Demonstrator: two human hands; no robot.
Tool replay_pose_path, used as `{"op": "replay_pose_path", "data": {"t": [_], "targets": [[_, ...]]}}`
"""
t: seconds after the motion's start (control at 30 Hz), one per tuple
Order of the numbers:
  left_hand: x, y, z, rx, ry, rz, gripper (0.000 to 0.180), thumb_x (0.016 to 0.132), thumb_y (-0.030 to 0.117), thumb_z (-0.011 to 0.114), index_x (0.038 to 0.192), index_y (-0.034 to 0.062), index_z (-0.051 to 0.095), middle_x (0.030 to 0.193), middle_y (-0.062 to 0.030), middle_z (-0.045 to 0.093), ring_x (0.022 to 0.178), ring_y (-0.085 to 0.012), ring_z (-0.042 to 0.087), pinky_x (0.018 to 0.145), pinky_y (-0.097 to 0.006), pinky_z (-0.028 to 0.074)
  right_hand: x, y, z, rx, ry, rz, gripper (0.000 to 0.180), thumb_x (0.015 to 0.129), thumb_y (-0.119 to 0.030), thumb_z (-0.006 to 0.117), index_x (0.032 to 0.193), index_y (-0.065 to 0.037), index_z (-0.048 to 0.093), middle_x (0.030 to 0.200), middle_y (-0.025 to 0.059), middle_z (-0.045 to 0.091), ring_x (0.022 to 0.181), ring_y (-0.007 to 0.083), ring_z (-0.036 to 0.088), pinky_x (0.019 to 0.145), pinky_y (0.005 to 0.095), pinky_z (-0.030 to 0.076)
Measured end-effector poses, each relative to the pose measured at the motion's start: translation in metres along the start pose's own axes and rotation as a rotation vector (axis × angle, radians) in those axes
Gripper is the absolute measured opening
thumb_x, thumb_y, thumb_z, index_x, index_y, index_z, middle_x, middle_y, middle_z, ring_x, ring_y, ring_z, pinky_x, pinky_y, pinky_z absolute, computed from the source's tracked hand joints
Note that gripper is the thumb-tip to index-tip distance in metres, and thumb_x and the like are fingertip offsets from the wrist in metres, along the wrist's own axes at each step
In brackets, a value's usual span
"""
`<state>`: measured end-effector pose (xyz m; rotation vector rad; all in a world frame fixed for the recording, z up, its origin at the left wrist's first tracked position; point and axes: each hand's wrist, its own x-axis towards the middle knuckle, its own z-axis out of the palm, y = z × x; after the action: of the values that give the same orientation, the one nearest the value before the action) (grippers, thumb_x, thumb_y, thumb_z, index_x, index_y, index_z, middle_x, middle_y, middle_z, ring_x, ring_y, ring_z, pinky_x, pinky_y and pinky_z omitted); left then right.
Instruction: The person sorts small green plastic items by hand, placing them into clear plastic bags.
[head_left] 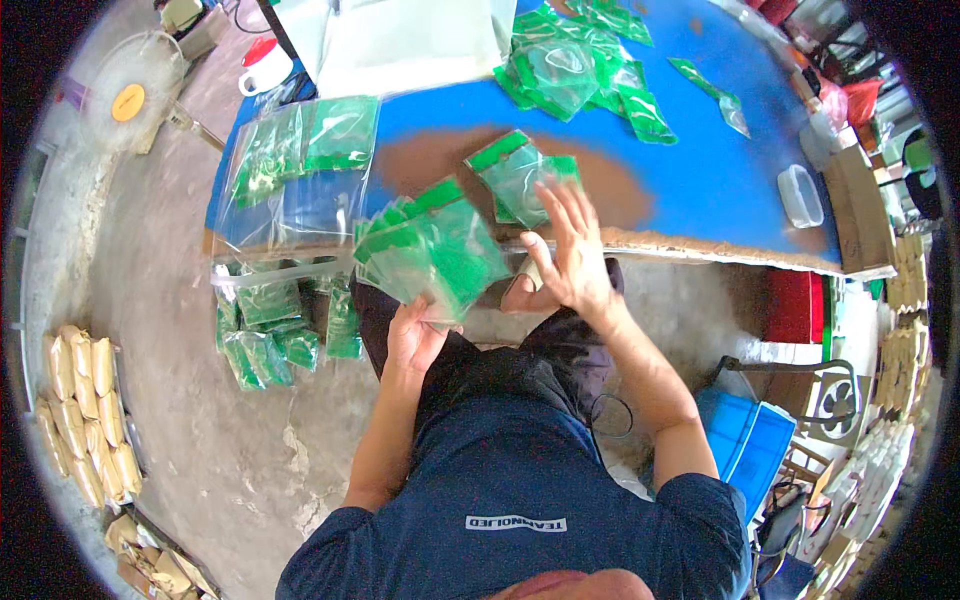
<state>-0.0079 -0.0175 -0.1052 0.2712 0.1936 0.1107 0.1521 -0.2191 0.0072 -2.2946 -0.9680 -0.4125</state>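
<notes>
A fanned stack of clear plastic packets with green contents and green header strips [430, 245] is gripped at its lower edge by my left hand [415, 337], in front of the table edge. My right hand [572, 245] is open, fingers stretched and thumb apart, at the table's front edge. Just beyond its fingers lie a few similar packets [510, 172] on the worn brown patch of the blue table; whether the fingertips touch them I cannot tell. A small beige shape [525, 285] shows below the right thumb, too unclear to name.
On the blue table [720, 190] lie a packet heap [575, 75], a large clear bag of packets [300, 150] and a clear plastic tub [800, 196]. More packets [265, 350] sit below the table's left edge. A fan [125, 100] stands left, a blue crate [740, 440] right.
</notes>
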Motion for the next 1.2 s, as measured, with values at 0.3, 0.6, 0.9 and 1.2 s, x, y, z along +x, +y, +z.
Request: {"op": "replay_pose_path", "data": {"t": [0.3, 0.6, 0.9, 1.2], "targets": [[-0.005, -0.004, -0.002, 0.039, 0.082, 0.026, 0.053, 0.086, 0.013, 0.071, 0.132, 0.0016, 0.047, 0.121, -0.0114, 0.062, 0.108, -0.0297, 0.062, 0.081, -0.052, 0.056, -0.002, 0.001, -0.003, 0.106, -0.176, -0.196, 0.088, 0.076, -0.047, 0.076, 0.141, 0.002, 0.041, 0.148, 0.0209, 0.042, 0.140, 0.0387, 0.035, 0.117, 0.0536, 0.023], [0.003, 0.006, -0.033, -0.021, -0.428, -0.042, 0.061, 0.081, 0.009, 0.074, 0.134, 0.0000, 0.046, 0.122, -0.0120, 0.061, 0.109, -0.0245, 0.062, 0.093, -0.040, 0.053, -0.005, -0.019, -0.001, 0.802, -0.157, 0.489, 0.026, 0.092, -0.016, 0.064, 0.115, -0.002, 0.060, 0.100, 0.0134, 0.069, 0.086, 0.0262, 0.067, 0.077, 0.0391, 0.054], [-0.006, -0.002, -0.004, 0.087, 0.036, -0.036, 0.062, 0.078, 0.003, 0.074, 0.134, 0.0046, 0.048, 0.123, -0.0087, 0.062, 0.109, -0.0252, 0.063, 0.091, -0.040, 0.054, 0.171, 0.113, 0.025, 0.187, 0.124, -0.033, 0.035, 0.093, -0.029, 0.059, 0.119, -0.006, 0.061, 0.117, 0.0221, 0.064, 0.105, 0.0428, 0.062, 0.089, 0.0421, 0.051], [-0.030, -0.006, -0.017, -0.014, 0.058, -0.032, 0.069, 0.074, 0.011, 0.077, 0.135, 0.0006, 0.048, 0.128, -0.0123, 0.061, 0.117, -0.0283, 0.059, 0.101, -0.045, 0.047, 0.213, 0.179, 0.067, -0.490, -0.325, 0.182, 0.059, 0.088, -0.016, 0.054, 0.144, -0.010, 0.039, 0.142, 0.0216, 0.044, 0.131, 0.0432, 0.042, 0.101, 0.0559, 0.041]]}}
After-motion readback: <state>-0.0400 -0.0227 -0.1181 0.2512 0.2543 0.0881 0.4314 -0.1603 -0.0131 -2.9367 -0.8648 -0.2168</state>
